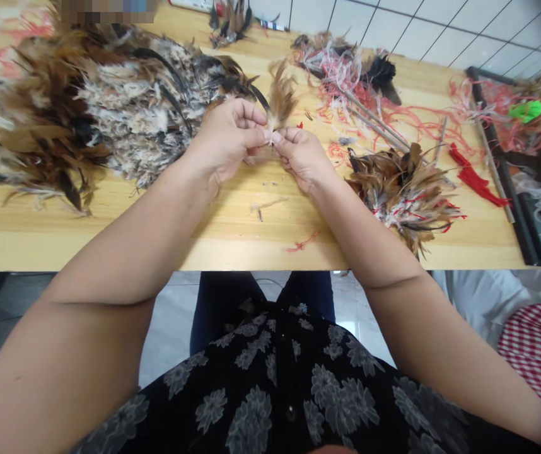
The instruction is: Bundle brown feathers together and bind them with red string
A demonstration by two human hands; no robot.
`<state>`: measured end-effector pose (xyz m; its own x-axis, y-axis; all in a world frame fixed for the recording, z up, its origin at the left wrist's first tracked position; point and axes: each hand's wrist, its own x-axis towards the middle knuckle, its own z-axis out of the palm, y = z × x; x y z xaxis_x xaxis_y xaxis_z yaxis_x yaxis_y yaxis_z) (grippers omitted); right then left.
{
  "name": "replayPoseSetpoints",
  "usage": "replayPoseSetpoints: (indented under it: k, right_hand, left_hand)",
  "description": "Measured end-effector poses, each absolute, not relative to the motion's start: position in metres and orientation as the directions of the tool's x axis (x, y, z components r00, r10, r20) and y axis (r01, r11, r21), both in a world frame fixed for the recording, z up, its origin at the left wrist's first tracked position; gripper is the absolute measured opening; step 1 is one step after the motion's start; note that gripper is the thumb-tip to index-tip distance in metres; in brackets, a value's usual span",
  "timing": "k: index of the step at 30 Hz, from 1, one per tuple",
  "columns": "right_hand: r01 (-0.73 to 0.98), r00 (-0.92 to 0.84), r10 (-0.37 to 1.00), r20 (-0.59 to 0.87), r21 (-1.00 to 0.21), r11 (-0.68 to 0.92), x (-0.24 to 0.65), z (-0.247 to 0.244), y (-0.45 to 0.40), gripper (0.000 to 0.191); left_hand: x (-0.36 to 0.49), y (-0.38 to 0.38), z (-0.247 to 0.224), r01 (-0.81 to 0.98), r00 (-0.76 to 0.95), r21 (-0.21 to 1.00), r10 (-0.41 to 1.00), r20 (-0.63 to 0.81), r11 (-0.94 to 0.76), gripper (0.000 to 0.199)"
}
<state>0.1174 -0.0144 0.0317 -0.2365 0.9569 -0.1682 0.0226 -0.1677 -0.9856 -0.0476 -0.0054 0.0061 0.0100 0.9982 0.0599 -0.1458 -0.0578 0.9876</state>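
A small bunch of brown feathers (282, 94) stands upright between my two hands, its pale base pinched in the fingertips. My left hand (232, 129) closes thumb and finger on the base from the left. From the right, my right hand (301, 151) pinches the same spot, thumb against finger. The fingertips of both hands nearly meet, so the very end of the base is hidden. Just left of my left hand lies a big heap of grey and white feathers (128, 113). Beside my right forearm sits a pile of brown feather bunches (403, 189) with red ties.
Brown feathers (38, 120) spread at the far left. Tangled red and white strings (341, 72) lie at the back, with sticks (379, 123) across them. A red string bundle (476, 176) lies near a black-edged tray (511, 189) at right. The wooden table's (232, 252) front edge is close to my body.
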Motion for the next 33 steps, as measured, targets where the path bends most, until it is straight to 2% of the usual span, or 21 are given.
replayPoseSetpoints:
  k: [2,6,12,16,23,28,33]
  right_hand:
    - [0.047,-0.250,0.958,-0.140,-0.990,-0.132,0.119,0.032,-0.014,0.050]
    - [0.095,-0.280,0.955,-0.103,-0.992,-0.079,0.123,0.035,-0.015,0.055]
    - [0.106,-0.359,0.926,-0.114,-0.991,-0.081,0.123,0.033,-0.017,0.044]
    - [0.061,-0.379,0.921,-0.090,-0.995,-0.072,0.122,0.032,-0.016,0.047]
    - [-0.003,-0.440,0.898,0.008,-1.000,0.007,0.128,0.025,-0.008,0.052]
    - [0.050,-0.408,0.907,0.100,-0.990,0.132,0.131,0.004,0.006,0.044]
    - [0.073,-0.379,0.917,0.126,-0.983,0.166,0.131,0.002,0.010,0.049]
  left_hand:
    - [-0.051,-0.001,0.005,-0.194,0.068,0.981,0.998,0.005,0.008,0.030]
    - [-0.060,0.006,-0.001,-0.262,0.133,0.965,0.991,0.008,0.028,0.033]
    - [-0.069,0.011,-0.008,-0.186,0.237,0.982,0.972,0.014,0.031,0.043]
    - [-0.067,0.009,-0.005,-0.217,0.197,0.975,0.980,-0.012,0.056,0.045]
    - [-0.070,-0.001,0.012,-0.301,0.172,0.949,0.984,-0.049,0.100,0.036]
    - [-0.072,-0.002,0.014,-0.267,0.177,0.957,0.982,-0.064,0.110,0.032]
    - [-0.069,-0.003,0.011,-0.283,0.177,0.956,0.984,-0.024,0.075,0.031]
